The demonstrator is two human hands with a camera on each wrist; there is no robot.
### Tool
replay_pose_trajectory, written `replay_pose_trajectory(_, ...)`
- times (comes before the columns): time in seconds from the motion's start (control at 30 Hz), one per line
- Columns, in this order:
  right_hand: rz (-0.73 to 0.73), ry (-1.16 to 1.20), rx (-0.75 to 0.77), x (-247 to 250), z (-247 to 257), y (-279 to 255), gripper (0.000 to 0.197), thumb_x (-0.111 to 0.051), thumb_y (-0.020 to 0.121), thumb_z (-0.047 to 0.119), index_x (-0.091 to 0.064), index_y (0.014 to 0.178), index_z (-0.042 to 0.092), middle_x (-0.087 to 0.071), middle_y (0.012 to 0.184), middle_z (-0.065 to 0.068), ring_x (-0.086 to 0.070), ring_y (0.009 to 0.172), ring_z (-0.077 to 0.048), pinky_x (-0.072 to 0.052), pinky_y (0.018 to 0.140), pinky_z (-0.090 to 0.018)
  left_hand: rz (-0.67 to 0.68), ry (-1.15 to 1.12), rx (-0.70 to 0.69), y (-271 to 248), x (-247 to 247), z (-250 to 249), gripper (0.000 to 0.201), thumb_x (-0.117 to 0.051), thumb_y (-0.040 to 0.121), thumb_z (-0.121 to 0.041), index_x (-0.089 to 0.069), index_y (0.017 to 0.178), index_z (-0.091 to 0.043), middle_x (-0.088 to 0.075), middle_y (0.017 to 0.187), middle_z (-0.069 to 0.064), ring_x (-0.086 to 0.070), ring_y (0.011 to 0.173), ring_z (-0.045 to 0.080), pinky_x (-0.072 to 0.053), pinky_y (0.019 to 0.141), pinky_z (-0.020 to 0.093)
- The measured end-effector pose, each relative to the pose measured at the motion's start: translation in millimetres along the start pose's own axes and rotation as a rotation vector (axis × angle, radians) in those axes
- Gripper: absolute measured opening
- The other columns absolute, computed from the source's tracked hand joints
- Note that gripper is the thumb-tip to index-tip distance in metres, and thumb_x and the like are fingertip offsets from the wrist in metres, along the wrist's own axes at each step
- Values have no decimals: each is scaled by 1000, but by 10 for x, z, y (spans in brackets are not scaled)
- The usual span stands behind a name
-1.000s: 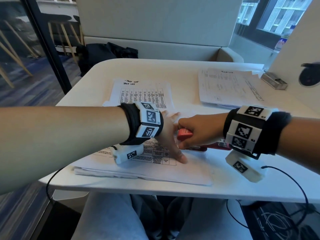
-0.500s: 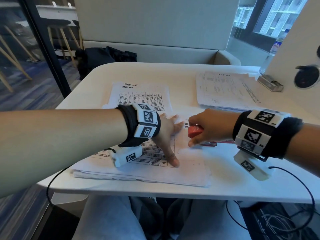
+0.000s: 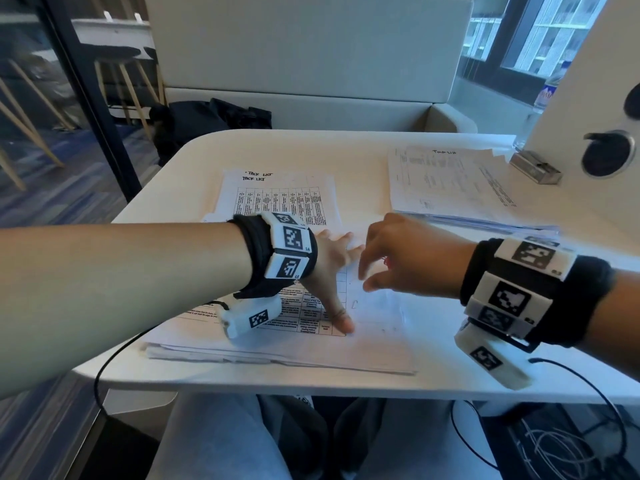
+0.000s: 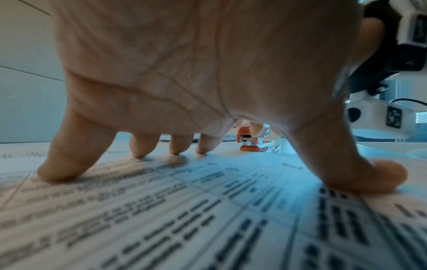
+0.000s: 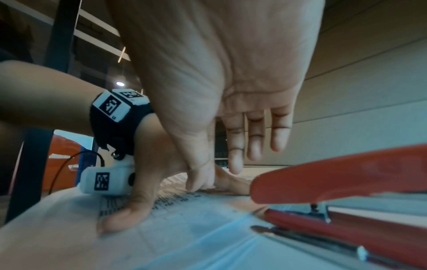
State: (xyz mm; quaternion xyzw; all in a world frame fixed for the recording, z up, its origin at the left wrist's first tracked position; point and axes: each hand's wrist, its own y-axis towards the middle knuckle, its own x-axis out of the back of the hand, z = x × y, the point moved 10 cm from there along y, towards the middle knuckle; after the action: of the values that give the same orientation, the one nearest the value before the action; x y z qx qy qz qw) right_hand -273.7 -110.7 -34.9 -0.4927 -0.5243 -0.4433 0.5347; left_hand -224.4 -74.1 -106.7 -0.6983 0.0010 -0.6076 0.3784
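My left hand (image 3: 330, 271) lies on a stack of printed sheets (image 3: 294, 344) with fingers and thumb spread, and its fingertips (image 4: 138, 151) press on the top table page (image 4: 184, 219). My right hand (image 3: 408, 258) hovers just right of it, fingers loosely extended and holding nothing. A red stapler (image 5: 346, 173) lies under that hand (image 5: 219, 73) with its mouth at the right edge of the sheets (image 5: 184, 228). From the left wrist the stapler (image 4: 246, 140) shows beyond the fingers. In the head view only a red sliver (image 3: 386, 261) shows.
A second pile of printed sheets (image 3: 450, 188) lies at the back right of the white table (image 3: 311, 147). A small metallic box (image 3: 535, 168) sits by a white panel with a round black socket (image 3: 607, 157). A black bag (image 3: 211, 123) rests on the seat behind.
My right hand gripped the red stapler at the sheets, drew it slightly right, then let go and lifted with fingers loose. My left hand stayed pressed on the paper.
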Motion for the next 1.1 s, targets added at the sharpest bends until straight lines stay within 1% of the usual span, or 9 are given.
replay_pose_trajectory(0.13,45,-54,79,-75,192,30,21,-64,85,47,-72,103,39,-60,104,16,-39,98,-8,-35,81,-28,-25,-49,-39,-80,45,-74,109,-72,57,-73,-27,148,-33,11,162,-5,12,147,29,-4,117,52)
replay_pose_trajectory(0.23,48,-101,109,-124,239,53,21,-64,85,48,-71,102,40,-61,105,15,-33,91,-6,-26,75,-25,-56,-91,-46,-159,80,-101,97,-74,48,-76,-48,132,-33,-21,157,-2,-25,143,26,-24,116,43)
replay_pose_trajectory(0.3,44,-105,115,-149,248,52,20,-63,85,48,-72,101,39,-63,103,14,-35,90,-7,-25,74,-25,-93,-142,-24,-194,98,-73,97,-74,35,-80,-57,117,-30,-53,134,-2,-54,118,20,-44,104,40)
replay_pose_trajectory(0.37,32,-108,120,-160,251,44,19,-60,87,48,-73,98,38,-63,101,14,-37,90,-7,-27,74,-25,-163,-152,4,-227,154,-30,85,-76,40,-77,-63,106,-25,-64,111,-5,-63,99,18,-52,90,39)
replay_pose_trajectory(0.5,28,-86,120,-173,251,25,22,-56,90,49,-73,90,35,-65,97,15,-42,91,-8,-30,74,-26,-315,-193,-12,-347,289,-33,49,-80,69,-46,-70,108,-17,-69,105,-3,-63,98,16,-48,80,26)
replay_pose_trajectory(0.63,40,-107,146,-194,309,11,20,-50,93,37,-69,88,32,-66,95,13,-40,86,-9,-34,76,-27,-280,-313,-19,-390,214,-53,29,-80,73,-32,-77,96,-14,-74,96,0,-66,96,19,-52,87,34)
replay_pose_trajectory(0.73,56,-140,151,-219,348,1,21,-46,93,29,-67,93,29,-65,97,9,-48,96,-14,-39,82,-30,-312,-387,-17,-386,192,-46,24,-78,75,-29,-77,93,-13,-74,93,2,-67,94,20,-53,86,33)
replay_pose_trajectory(0.9,83,-96,86,-260,273,53,25,-42,97,30,-65,107,26,-62,103,5,-50,102,-18,-39,85,-31,-402,-530,9,-384,213,83,17,-79,76,-22,-77,91,-14,-73,87,1,-65,82,16,-48,68,24)
replay_pose_trajectory(1.1,107,148,-12,-182,196,147,23,-49,98,32,-61,116,24,-62,111,6,-52,100,-13,-43,90,-28,-420,-557,-36,-427,266,242,3,-73,81,-16,-72,78,-17,-67,77,-2,-65,81,19,-51,74,29)
